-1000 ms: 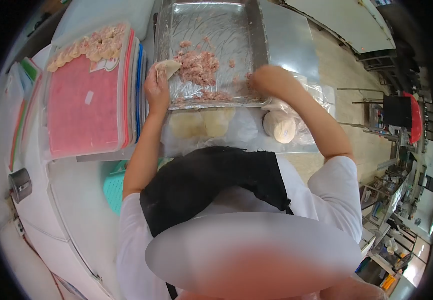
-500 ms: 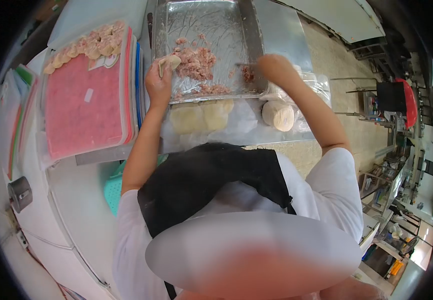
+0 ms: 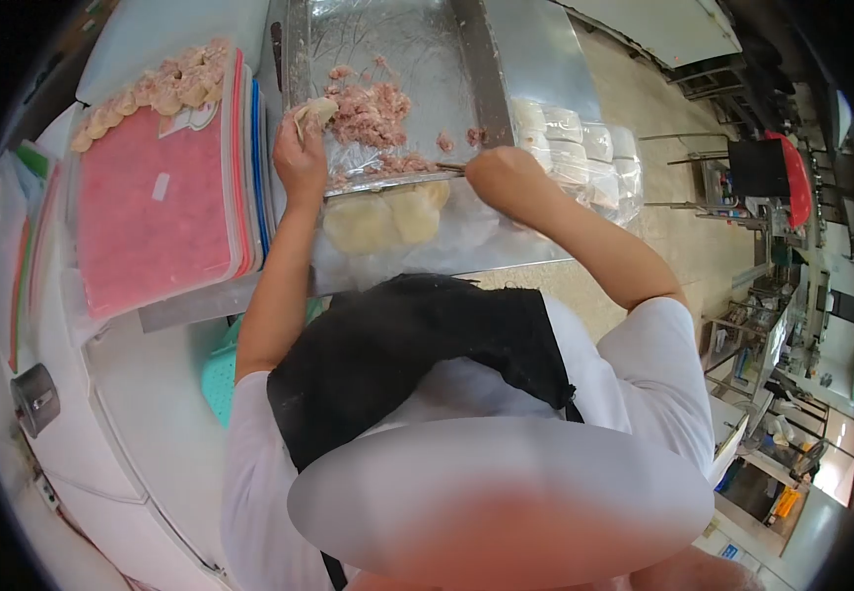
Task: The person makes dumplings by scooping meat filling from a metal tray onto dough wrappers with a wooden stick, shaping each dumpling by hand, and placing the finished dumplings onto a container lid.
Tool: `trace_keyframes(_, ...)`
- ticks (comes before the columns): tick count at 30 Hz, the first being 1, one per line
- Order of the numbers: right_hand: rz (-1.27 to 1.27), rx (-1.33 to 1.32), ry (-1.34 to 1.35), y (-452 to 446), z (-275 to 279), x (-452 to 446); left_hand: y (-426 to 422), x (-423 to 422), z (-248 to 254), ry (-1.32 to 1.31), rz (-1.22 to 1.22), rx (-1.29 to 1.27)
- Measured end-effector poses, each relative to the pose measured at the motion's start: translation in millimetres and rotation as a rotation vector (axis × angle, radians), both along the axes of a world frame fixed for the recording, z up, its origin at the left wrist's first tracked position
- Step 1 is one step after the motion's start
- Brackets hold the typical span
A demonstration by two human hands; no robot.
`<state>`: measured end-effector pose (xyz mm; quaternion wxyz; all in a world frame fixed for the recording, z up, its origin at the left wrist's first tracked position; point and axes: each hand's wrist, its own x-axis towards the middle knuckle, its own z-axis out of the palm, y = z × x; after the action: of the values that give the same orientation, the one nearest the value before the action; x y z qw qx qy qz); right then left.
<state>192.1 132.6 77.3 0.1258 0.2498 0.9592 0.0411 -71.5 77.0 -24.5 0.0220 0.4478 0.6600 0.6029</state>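
My left hand (image 3: 301, 163) is closed around a pale dumpling wrapper (image 3: 318, 108), at the near left corner of a metal tray (image 3: 478, 59). Pink minced meat (image 3: 373, 116) lies in the tray just right of that hand, with small bits scattered toward the right side. My right hand (image 3: 508, 181) grips a thin metal tool (image 3: 451, 167) over the tray's near edge; its tip is too small to tell its kind. Between the tray and my body, piles of pale round wrappers (image 3: 387, 217) lie on a plastic sheet.
On the left, filled dumplings (image 3: 175, 91) line the far end of a pink tray (image 3: 151, 227) stacked on others. Bagged stacks of white wrappers (image 3: 580, 153) stand on the metal table right of the tray. A turquoise basket (image 3: 220, 379) sits below the table edge.
My right hand has moved left and toward my body with the metal tool, from the tray's right side to its near edge. My left hand still holds the wrapper; the view has shifted slightly.
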Motion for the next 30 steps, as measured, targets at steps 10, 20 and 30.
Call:
trace_keyframes(10,0.049,0.088,0.117,25,-10,22,-5,1,-1,-0.024,0.011,-0.022)
trace_keyframes(20,-0.008,0.050,0.055,54,-18,23,-1,-3,-5,0.000,-0.010,0.010)
trace_keyframes(30,-0.195,0.018,0.076,46,6,28,1,0,-3,0.009,0.026,-0.002)
